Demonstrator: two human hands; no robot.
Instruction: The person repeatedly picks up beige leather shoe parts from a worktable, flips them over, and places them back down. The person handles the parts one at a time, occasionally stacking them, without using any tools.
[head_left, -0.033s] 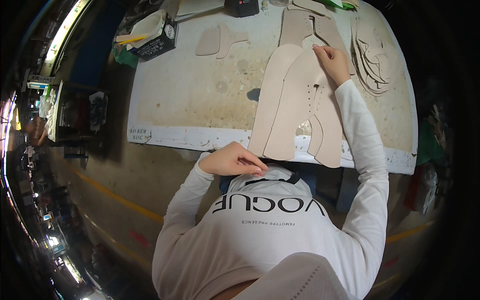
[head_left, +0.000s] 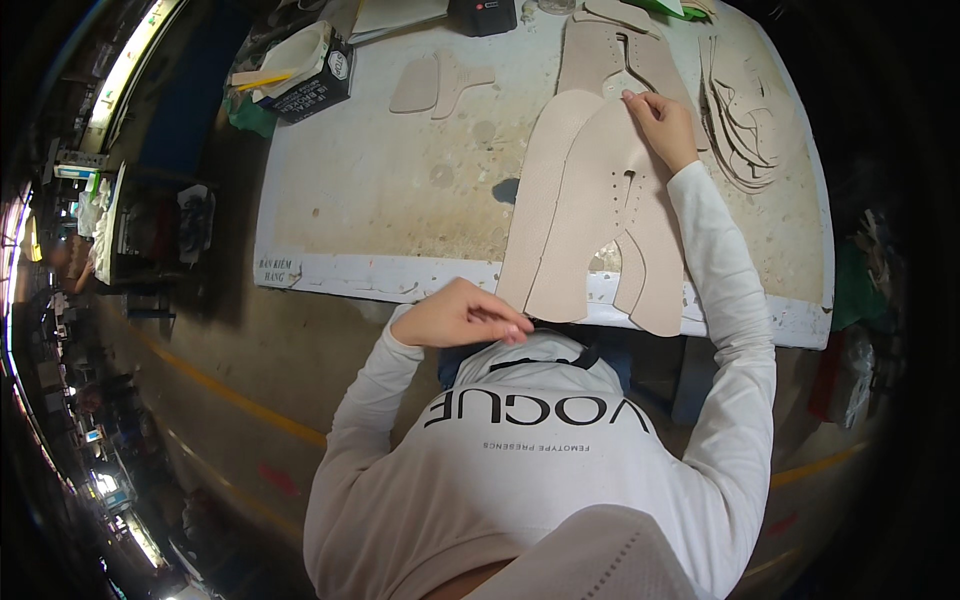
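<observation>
Flat beige leather-like shoe upper pieces (head_left: pixel 576 210) lie overlapping at the right of the table, some with slots and punched holes. My right hand (head_left: pixel 662 128) is over the far part of them, thumb and fingertips pinched at the upper edge of the top piece. Below the near table edge, in front of my body, my left hand (head_left: pixel 465 316) hovers with fingers loosely bent and a gap to the thumb; I see nothing in it. It is nearest to the lower left ends of the pieces, apart from them.
Two small beige cut pieces (head_left: pixel 440 84) lie farther back on the white table (head_left: pixel 380 180). A black box (head_left: pixel 318 85) with a white dish and yellow stick stands at the far left corner. Curved strips (head_left: pixel 735 125) lie at the right; a black device (head_left: pixel 483 15) sits behind.
My left hand has shifted very slightly to the left. My right hand keeps its place on the pieces.
</observation>
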